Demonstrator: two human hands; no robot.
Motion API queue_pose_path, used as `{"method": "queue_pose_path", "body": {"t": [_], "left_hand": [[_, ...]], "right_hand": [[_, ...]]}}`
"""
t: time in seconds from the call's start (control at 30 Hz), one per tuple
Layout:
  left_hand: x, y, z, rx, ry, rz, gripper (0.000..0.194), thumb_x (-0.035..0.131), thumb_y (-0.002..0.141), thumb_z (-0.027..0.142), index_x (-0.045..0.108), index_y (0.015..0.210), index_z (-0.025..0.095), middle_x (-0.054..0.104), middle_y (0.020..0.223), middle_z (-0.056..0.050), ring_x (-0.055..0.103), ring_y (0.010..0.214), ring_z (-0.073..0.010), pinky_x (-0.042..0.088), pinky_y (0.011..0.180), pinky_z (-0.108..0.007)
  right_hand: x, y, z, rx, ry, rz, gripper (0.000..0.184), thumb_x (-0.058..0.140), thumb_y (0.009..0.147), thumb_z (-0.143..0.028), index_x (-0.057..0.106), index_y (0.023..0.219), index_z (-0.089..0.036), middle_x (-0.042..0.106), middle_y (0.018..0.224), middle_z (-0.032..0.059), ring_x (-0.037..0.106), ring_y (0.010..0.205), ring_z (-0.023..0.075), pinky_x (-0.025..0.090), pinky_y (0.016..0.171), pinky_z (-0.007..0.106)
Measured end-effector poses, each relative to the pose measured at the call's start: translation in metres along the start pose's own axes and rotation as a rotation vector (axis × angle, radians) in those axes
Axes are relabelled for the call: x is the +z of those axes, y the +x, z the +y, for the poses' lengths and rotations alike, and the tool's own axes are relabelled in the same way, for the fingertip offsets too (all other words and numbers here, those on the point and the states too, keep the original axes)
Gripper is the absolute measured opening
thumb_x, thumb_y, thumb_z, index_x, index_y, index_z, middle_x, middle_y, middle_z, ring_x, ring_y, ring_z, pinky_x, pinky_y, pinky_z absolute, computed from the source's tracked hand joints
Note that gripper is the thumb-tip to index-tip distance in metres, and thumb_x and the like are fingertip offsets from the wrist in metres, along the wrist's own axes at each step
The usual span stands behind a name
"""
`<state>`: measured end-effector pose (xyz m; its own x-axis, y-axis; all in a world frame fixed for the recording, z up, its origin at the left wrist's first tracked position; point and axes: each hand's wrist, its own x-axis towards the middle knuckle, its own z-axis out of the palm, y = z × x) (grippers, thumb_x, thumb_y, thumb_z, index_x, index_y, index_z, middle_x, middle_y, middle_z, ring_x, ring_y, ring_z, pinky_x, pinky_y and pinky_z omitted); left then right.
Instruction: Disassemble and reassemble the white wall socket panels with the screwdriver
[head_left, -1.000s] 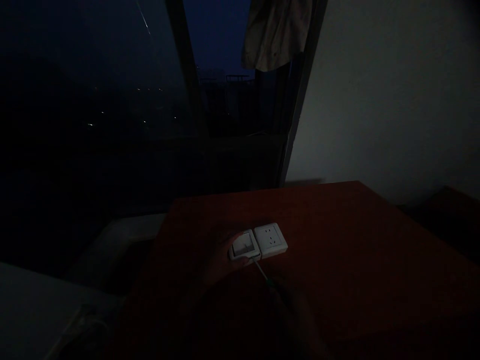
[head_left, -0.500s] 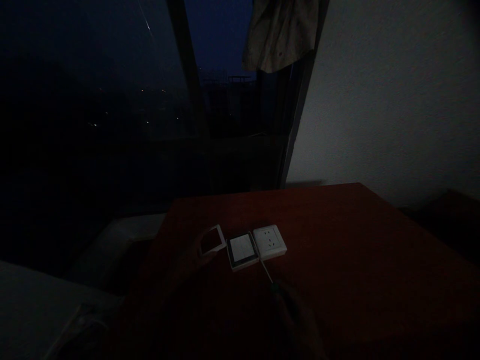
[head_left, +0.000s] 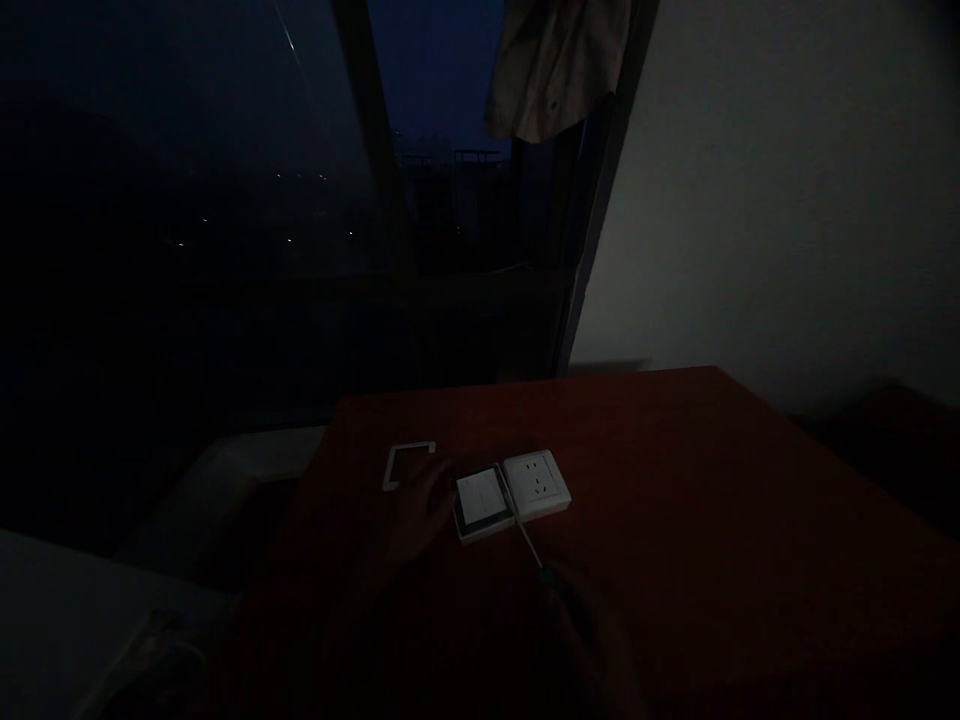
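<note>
Closed round the dark green handle of a screwdriver [head_left: 530,540] is my right hand [head_left: 581,625]. The thin shaft points away from me, its tip at the seam between a wall switch [head_left: 482,497] and a white wall socket [head_left: 538,483]. The switch has a white face with a dark border and a pale base. My left hand [head_left: 416,515] has its fingers stretched toward the switch's left edge, close to or touching it; darkness hides which. Behind this hand a white cover frame [head_left: 391,467] lies flat on the table, partly covered by the fingers.
The reddish-brown table [head_left: 637,430] stands against a dark window [head_left: 300,250] and a pale wall [head_left: 750,220]. A cloth curtain [head_left: 551,80] hangs at the window's upper right. A pale surface [head_left: 67,610] lies at lower left. The light is very dim.
My left hand has put down the white cover frame on the table and moved right, to the switch's left edge. My right hand keeps the screwdriver at nearly the same place.
</note>
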<state>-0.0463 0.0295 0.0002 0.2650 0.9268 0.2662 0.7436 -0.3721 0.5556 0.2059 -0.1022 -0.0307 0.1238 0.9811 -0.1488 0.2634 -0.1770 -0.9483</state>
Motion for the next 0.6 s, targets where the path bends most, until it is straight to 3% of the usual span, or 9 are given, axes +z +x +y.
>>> {"method": "queue_pose_path", "body": {"t": [0.13,0.27,0.43,0.53,0.6], "left_hand": [[0.026,-0.007,0.031,0.014,-0.084,-0.039,0.055,0.058,0.086,0.035,0.041,0.137,0.024,0.040,0.143,-0.008,0.038,0.132,-0.0255,0.032,0.110,-0.042],[0.040,-0.006,0.038,-0.025,-0.083,-0.068,0.056,0.061,0.084,0.031,0.042,0.136,0.022,0.041,0.142,-0.010,0.038,0.131,-0.0277,0.032,0.109,-0.044],[0.027,-0.013,0.034,-0.015,-0.132,-0.183,0.056,0.061,0.083,0.030,0.043,0.136,0.023,0.041,0.142,-0.009,0.039,0.130,-0.0267,0.033,0.109,-0.041],[0.018,-0.020,0.033,-0.014,-0.163,-0.234,0.058,0.063,0.082,0.029,0.043,0.136,0.022,0.040,0.143,-0.009,0.041,0.129,-0.0263,0.034,0.109,-0.040],[0.017,-0.022,0.033,-0.014,-0.185,-0.230,0.059,0.064,0.080,0.028,0.043,0.135,0.023,0.040,0.142,-0.009,0.041,0.129,-0.0269,0.035,0.108,-0.040]], "right_hand": [[-0.001,0.000,0.007,0.004,0.040,-0.011,0.052,0.057,0.082,-0.054,0.063,0.119,-0.018,0.063,0.126,0.0124,0.058,0.116,0.0284,0.045,0.100,0.039],[-0.003,-0.004,0.007,0.021,0.187,0.002,0.053,0.062,0.079,-0.053,0.059,0.121,-0.022,0.064,0.124,0.0093,0.059,0.113,0.0268,0.049,0.094,0.035],[-0.024,-0.003,-0.008,0.090,0.155,-0.022,0.046,0.059,0.080,-0.054,0.063,0.114,-0.022,0.069,0.115,0.0085,0.064,0.105,0.0267,0.052,0.087,0.034],[-0.048,0.007,-0.022,-0.024,-0.103,-0.076,0.038,0.058,0.081,-0.050,0.070,0.107,-0.024,0.069,0.116,0.0080,0.063,0.107,0.0284,0.048,0.094,0.040],[-0.063,0.015,-0.036,-0.131,-0.234,-0.187,0.033,0.053,0.085,-0.043,0.071,0.107,-0.027,0.069,0.115,0.0066,0.063,0.106,0.0275,0.046,0.095,0.040]]}}
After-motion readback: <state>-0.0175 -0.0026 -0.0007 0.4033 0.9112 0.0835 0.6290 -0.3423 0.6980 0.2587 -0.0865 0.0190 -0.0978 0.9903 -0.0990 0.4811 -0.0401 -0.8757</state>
